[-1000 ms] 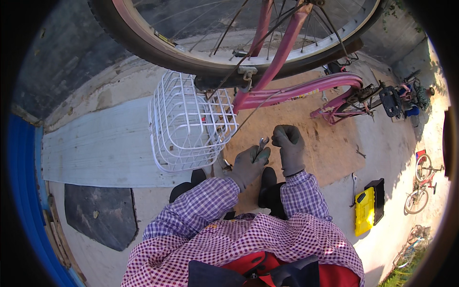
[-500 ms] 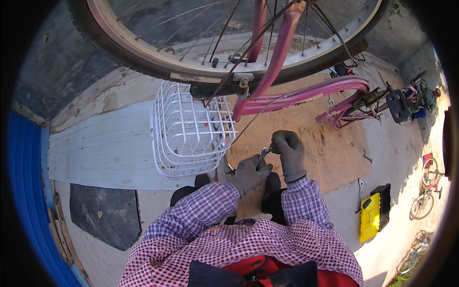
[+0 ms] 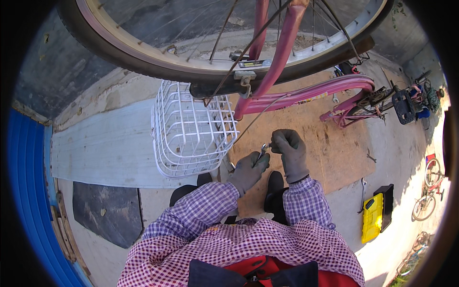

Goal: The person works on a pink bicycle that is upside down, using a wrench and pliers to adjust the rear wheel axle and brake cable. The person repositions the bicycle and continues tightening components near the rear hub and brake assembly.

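My gloved left hand (image 3: 249, 172) is closed around a small silver wrench (image 3: 263, 150), its head pointing up beside my right fingertips. My gloved right hand (image 3: 289, 150) is pinched just right of that head, on something too small to make out. Above both hands is a pink bicycle frame (image 3: 287, 100), with the front fork (image 3: 275, 69) and wheel (image 3: 138, 64) close overhead. A white wire basket (image 3: 186, 134) hangs left of my hands. My feet stand below on a tan board (image 3: 325, 158).
A yellow and black toolbox (image 3: 371, 217) lies open at right, near loose wrenches (image 3: 362, 189). A pale sheet (image 3: 100, 148) and dark slab (image 3: 105, 210) lie left, beside a blue corrugated panel (image 3: 26, 177). More bicycles (image 3: 425, 196) stand far right, along the sunlit edge.
The wrench in my left hand has tilted and moved closer to my right fingertips, which stay pinched. The bike, basket and ground have shifted slightly in view.
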Available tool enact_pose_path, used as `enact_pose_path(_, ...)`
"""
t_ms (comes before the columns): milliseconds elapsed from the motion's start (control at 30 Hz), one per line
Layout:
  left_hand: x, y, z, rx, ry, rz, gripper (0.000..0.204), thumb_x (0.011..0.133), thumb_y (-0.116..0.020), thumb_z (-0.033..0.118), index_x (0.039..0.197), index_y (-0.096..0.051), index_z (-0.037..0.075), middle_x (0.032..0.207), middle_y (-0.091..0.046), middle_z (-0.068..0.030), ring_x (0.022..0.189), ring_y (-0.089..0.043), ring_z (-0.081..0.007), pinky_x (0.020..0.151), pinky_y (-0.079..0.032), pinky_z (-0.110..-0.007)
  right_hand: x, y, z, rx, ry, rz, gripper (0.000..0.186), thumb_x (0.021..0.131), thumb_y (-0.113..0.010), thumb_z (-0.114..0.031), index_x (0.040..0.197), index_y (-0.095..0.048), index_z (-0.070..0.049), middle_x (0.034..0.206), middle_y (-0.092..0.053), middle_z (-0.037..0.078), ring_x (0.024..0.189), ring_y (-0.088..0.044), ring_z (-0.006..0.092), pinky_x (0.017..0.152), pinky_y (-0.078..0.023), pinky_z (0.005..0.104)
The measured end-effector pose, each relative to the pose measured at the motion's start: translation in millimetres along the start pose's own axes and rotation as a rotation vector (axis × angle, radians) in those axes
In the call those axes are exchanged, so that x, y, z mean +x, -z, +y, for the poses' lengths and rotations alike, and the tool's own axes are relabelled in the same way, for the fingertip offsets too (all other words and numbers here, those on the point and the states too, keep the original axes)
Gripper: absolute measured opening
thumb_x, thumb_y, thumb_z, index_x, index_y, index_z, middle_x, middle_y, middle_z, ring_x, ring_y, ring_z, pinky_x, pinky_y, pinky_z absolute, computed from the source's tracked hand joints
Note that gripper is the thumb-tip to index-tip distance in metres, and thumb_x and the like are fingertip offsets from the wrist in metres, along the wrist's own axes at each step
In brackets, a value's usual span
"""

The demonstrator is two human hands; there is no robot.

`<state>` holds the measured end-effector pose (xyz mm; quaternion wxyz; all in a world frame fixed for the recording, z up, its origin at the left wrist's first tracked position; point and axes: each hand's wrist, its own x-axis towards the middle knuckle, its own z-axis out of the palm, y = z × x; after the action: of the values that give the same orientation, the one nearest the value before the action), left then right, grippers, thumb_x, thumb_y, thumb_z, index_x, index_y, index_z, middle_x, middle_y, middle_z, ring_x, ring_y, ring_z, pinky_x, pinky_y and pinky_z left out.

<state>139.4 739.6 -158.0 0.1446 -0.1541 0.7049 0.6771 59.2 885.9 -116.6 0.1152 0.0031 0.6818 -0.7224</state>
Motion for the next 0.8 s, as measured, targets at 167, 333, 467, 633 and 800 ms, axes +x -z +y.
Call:
enact_pose_path(167, 0.2, 1.1, -1.2, -0.146, -0.004, -0.005, 0.034, 0.106, -0.058, 0.031, 0.121, -0.064, 0.002, 0.110, -0.075, -0.0083, 0.090, -0.067, -0.0165, 0.075, -0.055, -0.033, 1.6, -2.0, -1.5, 0.001, -0.021, -0.013, 0.025, 0.097, -0.069, -0.015, 0.115, -0.067, 0.002, 0.100, -0.070, 0.008, 0.084, -0.068, 0.0139, 0.075, -0.057, 0.0288)
enact_pose_path(333, 2.1, 5.7, -1.2, -0.123, 0.030, -0.057, 0.033, 0.107, -0.055, 0.030, 0.124, -0.064, 0.003, 0.114, -0.074, -0.0068, 0.093, -0.067, -0.0148, 0.075, -0.055, -0.032, 3.5, -3.1, -1.5, -0.020, -0.031, -0.039, 0.026, 0.097, -0.070, -0.016, 0.116, -0.067, 0.002, 0.099, -0.070, 0.008, 0.083, -0.068, 0.0135, 0.076, -0.057, 0.0284)
enact_pose_path(467, 1.1, 6.6, 3.6, -0.129, 0.006, -0.052, 0.034, 0.107, -0.054, 0.031, 0.125, -0.063, 0.003, 0.112, -0.074, -0.0076, 0.092, -0.066, -0.0140, 0.074, -0.055, -0.031, 5.7, -2.9, 0.2, -0.030, -0.045, -0.054, 0.027, 0.097, -0.070, -0.017, 0.116, -0.066, 0.003, 0.099, -0.070, 0.008, 0.083, -0.067, 0.0131, 0.074, -0.056, 0.0281)
enact_pose_path(633, -0.7, 9.9, 11.1, -0.105, 0.061, -0.067, 0.035, 0.107, -0.054, 0.032, 0.123, -0.065, 0.003, 0.108, -0.073, -0.0077, 0.084, -0.065, -0.0138, 0.071, -0.054, -0.031, 9.2, -3.1, 3.4, -0.074, -0.023, -0.089, 0.032, 0.100, -0.068, -0.021, 0.122, -0.066, 0.002, 0.102, -0.071, 0.009, 0.086, -0.068, 0.0155, 0.078, -0.056, 0.0299)
enact_pose_path(800, 0.9, 11.4, 11.7, -0.096, 0.068, -0.064, 0.035, 0.107, -0.055, 0.032, 0.120, -0.066, 0.001, 0.104, -0.073, -0.0081, 0.076, -0.065, -0.0152, 0.069, -0.054, -0.031, 9.6, -10.5, 2.2, -0.084, 0.037, -0.058, 0.034, 0.100, -0.068, -0.022, 0.123, -0.065, 0.002, 0.101, -0.070, 0.008, 0.086, -0.067, 0.0144, 0.078, -0.056, 0.0291)
